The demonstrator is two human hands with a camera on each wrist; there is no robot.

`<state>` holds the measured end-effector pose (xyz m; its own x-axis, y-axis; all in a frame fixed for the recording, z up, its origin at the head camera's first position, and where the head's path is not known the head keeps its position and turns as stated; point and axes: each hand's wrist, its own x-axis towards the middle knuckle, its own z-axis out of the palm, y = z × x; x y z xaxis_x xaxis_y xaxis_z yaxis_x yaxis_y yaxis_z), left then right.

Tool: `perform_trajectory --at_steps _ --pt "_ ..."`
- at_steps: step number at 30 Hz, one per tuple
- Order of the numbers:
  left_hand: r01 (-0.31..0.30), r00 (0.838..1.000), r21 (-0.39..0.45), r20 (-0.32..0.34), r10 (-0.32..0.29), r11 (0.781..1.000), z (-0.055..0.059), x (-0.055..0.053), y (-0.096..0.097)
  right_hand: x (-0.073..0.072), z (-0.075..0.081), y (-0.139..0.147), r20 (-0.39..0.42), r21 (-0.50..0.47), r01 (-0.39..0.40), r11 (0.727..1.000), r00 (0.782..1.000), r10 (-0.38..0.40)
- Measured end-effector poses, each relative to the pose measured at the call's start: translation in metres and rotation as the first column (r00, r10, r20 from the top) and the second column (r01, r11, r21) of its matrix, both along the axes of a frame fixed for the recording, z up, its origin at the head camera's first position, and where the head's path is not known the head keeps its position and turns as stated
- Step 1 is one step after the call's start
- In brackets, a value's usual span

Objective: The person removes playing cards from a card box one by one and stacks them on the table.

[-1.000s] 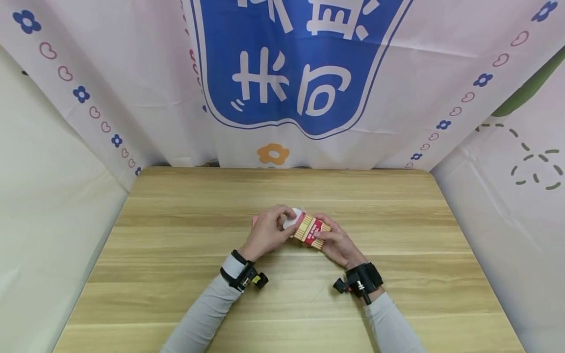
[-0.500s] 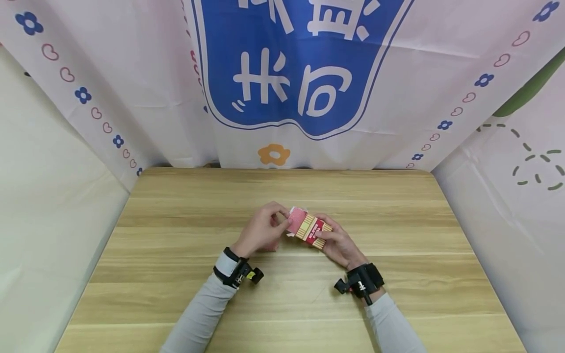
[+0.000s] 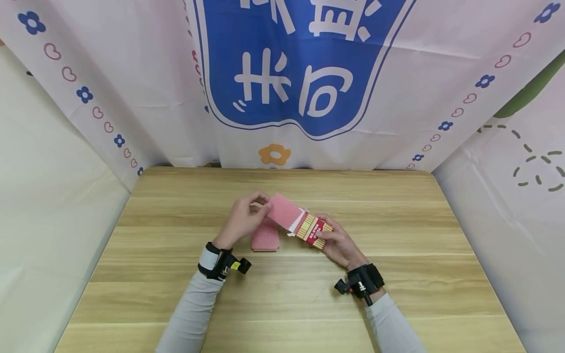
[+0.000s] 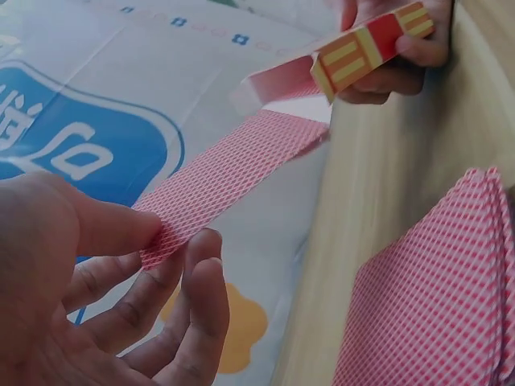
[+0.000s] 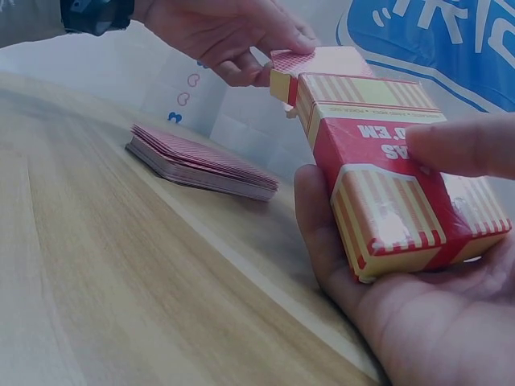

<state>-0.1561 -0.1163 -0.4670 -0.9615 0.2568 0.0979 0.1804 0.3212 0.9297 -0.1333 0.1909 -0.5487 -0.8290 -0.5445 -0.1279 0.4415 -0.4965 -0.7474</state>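
My left hand (image 3: pixel 240 221) pinches the end of a red-patterned playing card (image 3: pixel 284 211) between thumb and fingers. The card's other end is at the mouth of a red-and-yellow striped card box (image 5: pixel 378 153), where a white edge also shows. In my right hand (image 3: pixel 344 247) the box is gripped, tilted, with its mouth toward the left hand. A deck of red-backed playing cards (image 3: pixel 265 239) lies on the table below the held card, partly covered by it in the head view. The right wrist view shows the deck (image 5: pixel 201 167) slightly fanned at its edge.
The wood-grain table (image 3: pixel 397 211) spreads around both hands. Behind it hangs a white cloth (image 3: pixel 375 147) with a blue panel and an orange flower; pale cloth sides (image 3: pixel 57 220) stand at left and right.
The left hand has moved left, drawing the red-patterned card out along the box's length. More of the deck on the table now shows. The right hand and box have stayed almost still.
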Motion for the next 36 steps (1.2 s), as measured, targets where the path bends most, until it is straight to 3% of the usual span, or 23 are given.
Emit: perform_trajectory --at_steps 6,15,27,36 --pt "-0.014 1.0 0.019 -0.007 0.014 1.0 0.001 -0.003 -0.009 0.0 0.0 0.001 0.007 -0.002 0.003 1.0 1.0 -0.003" --pt "-0.037 0.999 -0.058 0.008 0.037 0.998 -0.003 -0.01 -0.025 -0.001 -0.001 0.0 0.008 0.001 -0.001 1.0 1.0 0.001" --pt "0.09 0.988 -0.248 0.142 -0.056 0.965 -0.023 -0.018 -0.031 -0.002 -0.003 0.001 -0.012 -0.033 -0.011 0.999 1.0 0.011" --pt "0.109 0.992 -0.348 0.105 -0.077 0.931 -0.029 -0.019 -0.028 -0.001 -0.002 0.001 0.016 0.012 0.009 1.0 1.0 -0.01"
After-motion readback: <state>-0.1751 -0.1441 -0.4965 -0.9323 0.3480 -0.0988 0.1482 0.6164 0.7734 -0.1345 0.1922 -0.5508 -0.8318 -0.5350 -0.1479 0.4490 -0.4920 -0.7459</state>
